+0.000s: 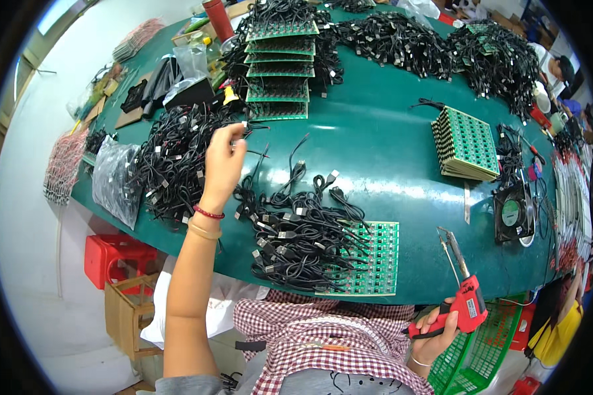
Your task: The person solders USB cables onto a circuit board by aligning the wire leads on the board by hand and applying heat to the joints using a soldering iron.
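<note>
My left hand (225, 158) is over the right side of a big pile of black USB cables (171, 148), its fingers curled. What they hold, if anything, is hidden. My right hand (436, 329) grips a red soldering gun (471, 304) with its tip pointing up over the table's front edge. Between my hands lies a green circuit board panel (381, 257), with black cables (290, 237) running from its left part and heaped beside it. A few loose cable ends lie just right of my left hand.
A stack of green panels (468, 141) stands at the right, near a black fan (512, 212). Panels with cables are stacked (278, 89) at the back, beside more cable heaps (395, 43). A plastic bag (115, 178) hangs over the left edge. Below right is a green crate (481, 349).
</note>
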{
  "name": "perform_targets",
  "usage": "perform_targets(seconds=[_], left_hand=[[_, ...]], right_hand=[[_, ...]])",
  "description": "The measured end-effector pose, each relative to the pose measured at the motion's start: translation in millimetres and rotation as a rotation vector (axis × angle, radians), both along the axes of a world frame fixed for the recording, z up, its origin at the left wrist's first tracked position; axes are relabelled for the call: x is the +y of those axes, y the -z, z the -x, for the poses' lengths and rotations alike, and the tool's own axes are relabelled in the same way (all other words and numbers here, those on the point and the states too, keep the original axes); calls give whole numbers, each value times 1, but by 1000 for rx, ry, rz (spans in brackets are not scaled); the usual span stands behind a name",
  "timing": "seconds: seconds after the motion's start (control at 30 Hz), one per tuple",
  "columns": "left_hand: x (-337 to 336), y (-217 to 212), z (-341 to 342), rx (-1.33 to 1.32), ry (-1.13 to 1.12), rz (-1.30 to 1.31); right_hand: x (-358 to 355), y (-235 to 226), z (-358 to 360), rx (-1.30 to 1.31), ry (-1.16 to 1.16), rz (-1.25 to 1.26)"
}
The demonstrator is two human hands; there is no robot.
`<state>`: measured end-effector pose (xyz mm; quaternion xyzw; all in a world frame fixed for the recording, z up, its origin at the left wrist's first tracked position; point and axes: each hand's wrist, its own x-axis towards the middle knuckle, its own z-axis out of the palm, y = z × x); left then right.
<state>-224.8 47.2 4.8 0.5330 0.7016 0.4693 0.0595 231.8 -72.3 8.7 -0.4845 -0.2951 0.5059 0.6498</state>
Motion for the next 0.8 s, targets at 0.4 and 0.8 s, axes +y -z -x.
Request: perform_targets(seconds=[0.4, 0.8], left_hand=[[89, 34, -49, 482, 225, 220], [36, -76, -66, -411, 391, 39]], right_hand=[[4, -10, 9, 3, -24, -10], [4, -7, -3, 0, -14, 0]])
